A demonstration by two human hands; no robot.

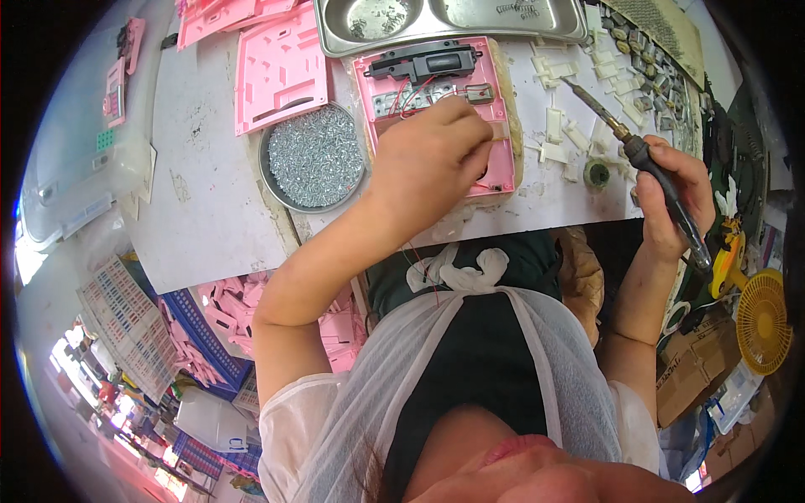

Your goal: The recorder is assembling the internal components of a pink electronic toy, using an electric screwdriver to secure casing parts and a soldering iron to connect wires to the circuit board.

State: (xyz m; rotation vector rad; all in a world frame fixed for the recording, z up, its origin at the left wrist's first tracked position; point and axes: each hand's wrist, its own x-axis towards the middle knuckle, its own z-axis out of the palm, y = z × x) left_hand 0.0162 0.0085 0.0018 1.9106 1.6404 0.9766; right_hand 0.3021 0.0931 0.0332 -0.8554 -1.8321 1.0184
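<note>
My left hand [432, 159] reaches over an open pink plastic casing [503, 180] on the table. Its fingers are curled together above the casing's inside, and whatever they pinch is hidden. A black speaker unit [428, 64] lies along the far end of the casing. Next to it are a metal plate [387, 102] and thin red wires [411, 96], partly covered by the hand. To the right, my right hand [692, 189] is closed round the dark handle of a soldering iron [620, 130]. The iron's tip points up and left, apart from the casing, over small white plastic parts.
A round metal bowl [270, 172] of small screws stands left of the casing, beside pink panels [281, 71]. A steel tray [330, 40] with springs sits behind. White plastic pieces [553, 126] and a small round pot [596, 174] lie right. A yellow fan [761, 323] stands far right.
</note>
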